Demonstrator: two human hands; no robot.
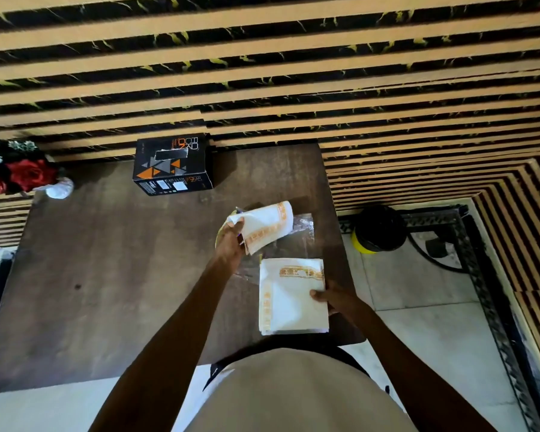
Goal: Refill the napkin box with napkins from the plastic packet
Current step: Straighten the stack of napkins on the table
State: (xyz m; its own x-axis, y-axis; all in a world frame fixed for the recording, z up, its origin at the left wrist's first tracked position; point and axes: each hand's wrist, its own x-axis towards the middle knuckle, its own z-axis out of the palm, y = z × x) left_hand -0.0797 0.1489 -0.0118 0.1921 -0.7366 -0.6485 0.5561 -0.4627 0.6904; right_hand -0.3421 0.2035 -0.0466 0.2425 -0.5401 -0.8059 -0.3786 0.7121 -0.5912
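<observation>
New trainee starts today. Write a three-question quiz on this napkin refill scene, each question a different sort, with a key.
1. True or false: the left hand holds a bent bunch of napkins.
2. Where is the box? A) by the wall, apart from both hands B) under the right hand C) on the floor
3. Fill in: the right hand grips the ____ of napkins at the table edge.

Key: 1 true; 2 A; 3 stack
</observation>
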